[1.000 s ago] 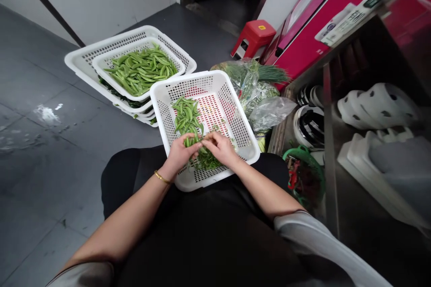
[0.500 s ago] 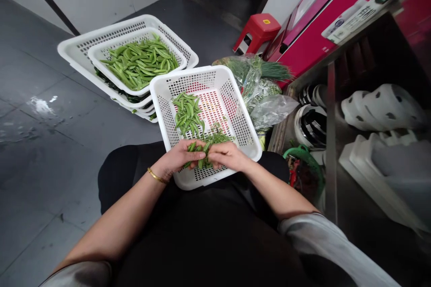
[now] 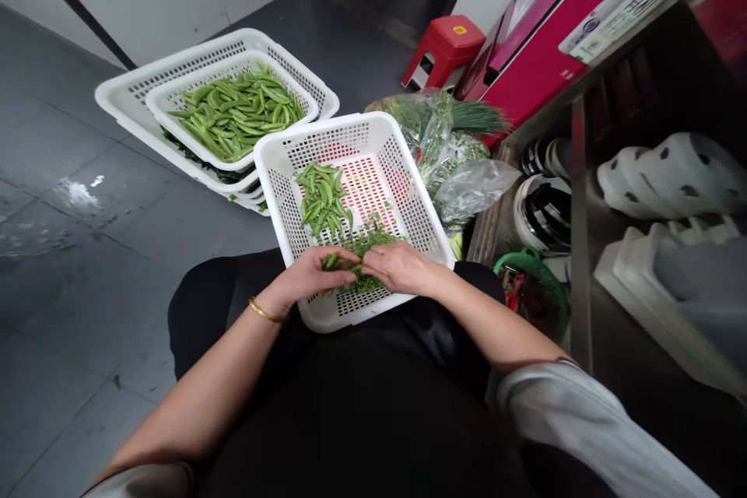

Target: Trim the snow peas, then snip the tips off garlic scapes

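Several green pea pods (image 3: 330, 261) are gathered in my left hand (image 3: 304, 274), its fingers and thumb closed around them. The fingertips of my right hand (image 3: 401, 268) pinch the end of a pod beside the left fingers; its tip is hidden by them. Both hands are over the near side of a white perforated basket (image 3: 269, 171) resting on my lap. Inside the basket, a small pile of pea pods (image 3: 320, 196) lies at the left. Thin green trimmings (image 3: 377, 238) are heaped beneath and beyond my hands.
Stacked white baskets (image 3: 125, 97) stand ahead to the left, the top one full of pea pods (image 3: 239, 113). Bagged greens (image 3: 449, 148) lie beyond my basket at the right. A red stool (image 3: 447, 50), a green basket (image 3: 528, 261) and a shelf with white containers (image 3: 671, 179) are also around.
My right hand has come to the left fingers and turned, its fingertips now on a pod end. The left hand's pods have shifted and are more covered. The view has moved slightly.
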A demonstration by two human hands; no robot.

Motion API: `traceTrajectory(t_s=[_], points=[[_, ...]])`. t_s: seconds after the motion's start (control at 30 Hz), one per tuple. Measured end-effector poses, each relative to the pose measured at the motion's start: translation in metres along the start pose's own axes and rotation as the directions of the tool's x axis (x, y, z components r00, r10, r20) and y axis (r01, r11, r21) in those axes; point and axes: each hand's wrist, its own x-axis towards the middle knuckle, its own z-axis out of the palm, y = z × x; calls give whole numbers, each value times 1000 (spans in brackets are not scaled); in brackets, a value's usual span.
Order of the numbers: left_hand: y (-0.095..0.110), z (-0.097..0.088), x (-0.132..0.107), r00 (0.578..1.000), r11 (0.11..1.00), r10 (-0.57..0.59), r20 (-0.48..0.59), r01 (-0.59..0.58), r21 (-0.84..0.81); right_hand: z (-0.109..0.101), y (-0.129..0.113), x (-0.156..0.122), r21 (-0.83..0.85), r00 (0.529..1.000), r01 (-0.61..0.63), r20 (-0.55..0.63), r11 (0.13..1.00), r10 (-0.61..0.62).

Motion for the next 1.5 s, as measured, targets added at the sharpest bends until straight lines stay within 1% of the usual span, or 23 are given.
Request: traceTrajectory(t_s=[0.07,0.13,0.2,0.23,0.3,0.37,0.47,0.5,0.53,0.57,0.63,0.67,0.73,0.8,0.83,0.93,1.03,1.1,1.17,1.27,1.37,1.43,1.5], points=[[4,3,-2,985,959,160,71,-172,225,5,2,-1,239,997,31,58,970,-46],[6,7,-4,959,896,267,92,-282,343,14,2,-1,539,999,-29,31,842,15],[5,13,-5,944,883,330,-29,-298,364,27,-4,4,793,977,-92,-44,602,208],[4,16,-5,930,895,346,-121,-289,341,34,-8,7,878,945,-84,-80,471,317],[0,19,-4,883,934,343,-320,-282,220,44,-15,14,951,879,-24,-127,307,459],[-1,16,-1,805,943,301,-511,-332,32,48,-17,16,941,867,-21,-151,338,474],[3,-3,1,644,846,182,-743,-488,-215,36,-5,2,825,927,-170,-52,539,372],[5,-11,1,615,803,126,-778,-524,-284,29,2,-4,762,943,-233,26,604,332],[8,-18,1,615,764,67,-785,-538,-357,21,11,-9,683,949,-293,121,670,292],[9,-23,0,643,729,12,-765,-530,-434,13,20,-12,589,940,-341,222,733,259],[11,-28,-1,745,681,-57,-664,-458,-572,0,39,-7,414,892,-399,383,818,241],[11,-28,-1,795,669,-63,-603,-415,-617,-3,48,2,347,873,-420,407,838,269],[10,-24,1,864,670,-36,-502,-352,-654,0,67,32,258,862,-482,311,837,401],[8,-18,5,901,686,-14,-434,-307,-659,14,83,69,135,828,-560,45,817,559],[6,-16,7,913,699,-21,-406,-277,-659,22,91,87,97,795,-603,-5,792,606],[1,-14,10,928,741,-98,-358,-172,-649,43,109,122,106,776,-628,7,771,631],[-4,-11,11,925,779,-147,-350,-110,-618,43,114,118,146,777,-623,-2,769,630],[-7,-6,12,928,810,-190,-320,-36,-586,33,106,99,234,779,-605,-27,761,627],[-10,2,15,920,845,-230,-318,27,-533,24,86,76,451,784,-533,-54,716,618],[-14,13,20,883,888,-163,-441,-63,-456,25,43,44,712,815,-318,-132,626,565],[-18,18,21,854,886,-86,-513,-170,-432,38,2,24,555,885,-169,-278,815,373],[-19,16,17,898,890,-122,-423,-90,-448,42,-13,16,413,950,-35,-270,910,159],[-17,14,12,945,897,-174,-279,35,-442,37,-17,10,392,986,83,-169,916,-17]])
